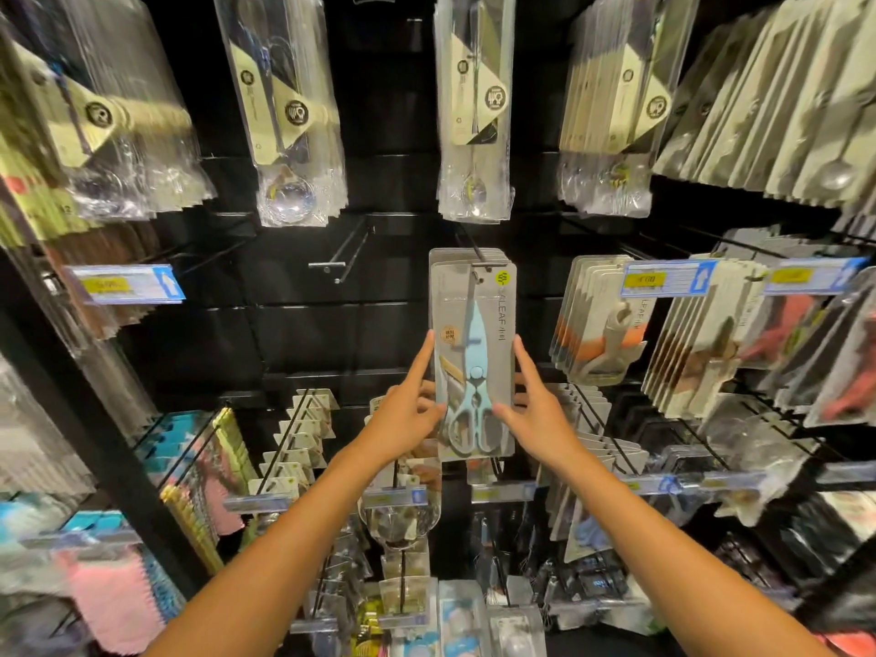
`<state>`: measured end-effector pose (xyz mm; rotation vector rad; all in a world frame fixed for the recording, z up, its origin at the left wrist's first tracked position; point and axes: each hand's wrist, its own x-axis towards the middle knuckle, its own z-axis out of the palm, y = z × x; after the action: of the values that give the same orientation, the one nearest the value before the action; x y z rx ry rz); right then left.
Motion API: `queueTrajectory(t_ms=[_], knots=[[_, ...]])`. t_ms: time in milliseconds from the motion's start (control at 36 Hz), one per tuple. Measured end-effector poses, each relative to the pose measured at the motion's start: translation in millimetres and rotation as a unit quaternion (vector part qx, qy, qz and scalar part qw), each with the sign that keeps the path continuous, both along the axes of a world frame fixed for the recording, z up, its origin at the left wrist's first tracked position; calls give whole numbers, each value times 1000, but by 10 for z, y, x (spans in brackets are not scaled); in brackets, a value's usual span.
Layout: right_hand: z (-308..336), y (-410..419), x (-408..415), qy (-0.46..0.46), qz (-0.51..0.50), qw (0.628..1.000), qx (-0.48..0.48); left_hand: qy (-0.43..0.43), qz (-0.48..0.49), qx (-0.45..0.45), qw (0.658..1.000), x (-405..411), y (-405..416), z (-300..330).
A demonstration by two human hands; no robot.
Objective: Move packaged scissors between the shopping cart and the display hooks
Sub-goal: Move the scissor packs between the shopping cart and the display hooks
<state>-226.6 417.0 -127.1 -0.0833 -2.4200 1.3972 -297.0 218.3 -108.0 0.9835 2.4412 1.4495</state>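
A grey pack of light-blue scissors (474, 353) hangs at the front of a small stack on a black display hook (479, 258) in the middle of the wall. My left hand (407, 414) grips the pack's left edge, index finger stretched up along it and thumb on its face. My right hand (535, 410) holds the right edge the same way, fingers behind the pack. The shopping cart is out of view.
An empty double hook (341, 258) juts out to the left of the scissors. Packs with orange tools (597, 324) hang to the right, clear packs of spoons (474, 111) above, and small packaged goods (303, 443) with price rails (502, 490) below. A black upright (95, 443) stands at left.
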Motion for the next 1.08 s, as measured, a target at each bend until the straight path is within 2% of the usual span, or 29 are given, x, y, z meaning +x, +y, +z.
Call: queueTrajectory(t_ms=[111, 194, 333, 472, 639, 750, 833, 972, 1083], knots=[[-17, 22, -40, -15, 9, 1000, 3, 4, 11, -6, 1000, -32, 23, -42], [-80, 37, -27, -15, -24, 999, 22, 8, 19, -24, 1000, -5, -39, -109], [-259, 46, 130, 16, -50, 997, 56, 89, 59, -133, 985, 56, -401, -335], [-434, -142, 199, 29, 35, 987, 155, 165, 79, -210, 960, 168, -871, -567], [-639, -566, 68, 13, 155, 956, 250, 219, 124, -280, 927, 395, -1503, -803], [-758, -1145, -20, -15, 264, 924, 275, 213, 191, -332, 899, 766, -2152, -962], [-827, -1640, -17, -28, 333, 892, 304, 159, 233, -356, 891, 1136, -2579, -1008], [-920, -2466, -8, -37, 418, 839, 345, 102, 298, -392, 864, 1594, -3415, -1277], [-1025, -3167, -63, -34, 463, 800, 382, 63, 365, -382, 847, 1989, -4013, -1301]])
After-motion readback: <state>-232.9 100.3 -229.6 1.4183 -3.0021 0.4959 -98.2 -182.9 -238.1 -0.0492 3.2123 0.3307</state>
